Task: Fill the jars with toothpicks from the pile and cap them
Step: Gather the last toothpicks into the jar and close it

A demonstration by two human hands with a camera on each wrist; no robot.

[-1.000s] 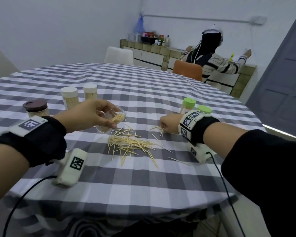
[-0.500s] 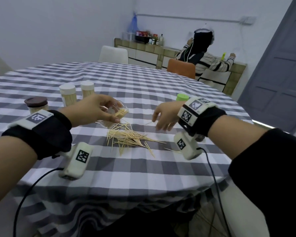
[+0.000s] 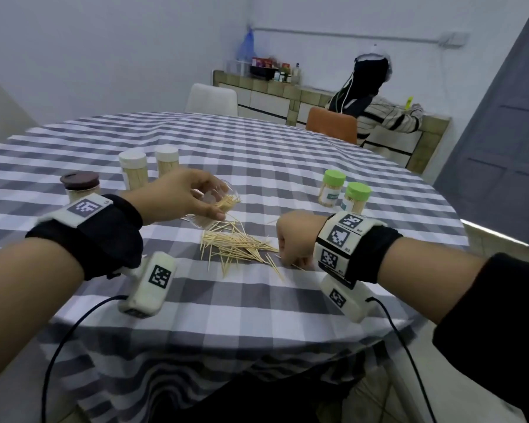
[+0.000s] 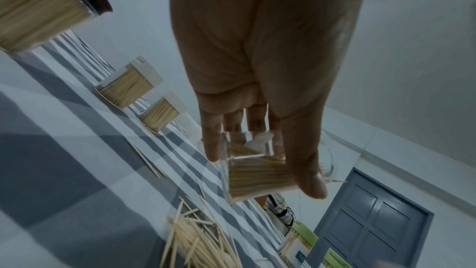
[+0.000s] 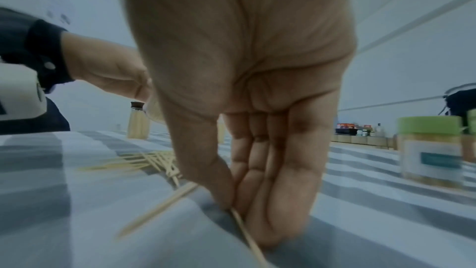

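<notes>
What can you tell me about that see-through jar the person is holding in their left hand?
The jar is small, clear, looks like plastic, and has no lid. It is partly filled with pale wooden toothpicks. The left hand holds it tipped on its side just above the checked tablecloth, fingers and thumb curled round it, open mouth facing the loose toothpick pile.

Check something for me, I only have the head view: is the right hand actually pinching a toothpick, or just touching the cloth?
Observer: Pinching. In the right wrist view, the right hand has thumb and forefinger closed on one toothpick down at the tablecloth.
Operator: Any others within its grip?
Observer: No. A second toothpick lies loose just beside the thumb, not held.
Operator: Left-hand jar?
Observer: In the left wrist view, the left hand holds the clear jar with the thumb in front and the fingers behind, visible through its wall.
</notes>
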